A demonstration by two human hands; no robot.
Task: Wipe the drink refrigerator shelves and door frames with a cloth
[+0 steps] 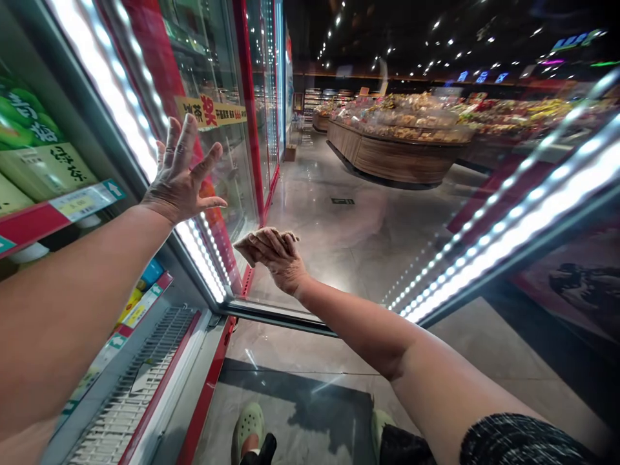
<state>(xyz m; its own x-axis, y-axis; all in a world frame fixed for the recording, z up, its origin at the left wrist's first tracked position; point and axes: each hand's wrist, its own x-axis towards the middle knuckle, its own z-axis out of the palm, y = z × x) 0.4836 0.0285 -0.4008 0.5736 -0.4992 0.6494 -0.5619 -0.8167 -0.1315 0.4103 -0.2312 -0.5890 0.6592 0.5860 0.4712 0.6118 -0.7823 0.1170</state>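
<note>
My right hand [278, 258] presses a folded brownish cloth [247, 248] toward the lower part of a glass door [334, 258] that stands swung out from a lit cooler. Its fingers are bent over the cloth. Higher up and to the left, my left hand [181, 174] has its fingers spread and nothing in it. It is at the door's lit side edge [140, 123]; whether the palm touches the frame or glass is hard to tell. The metal bottom rail [285, 318] of the door runs just below my right hand.
On the left, cooler shelves hold green-labelled bottles [43, 161] above a white wire rack [140, 381]. Red-framed glass doors [247, 97] continue beyond. Through the glass, a wood-sided display island [397, 152] piled with packaged goods stands on the shiny floor. My green clogs [249, 426] show below.
</note>
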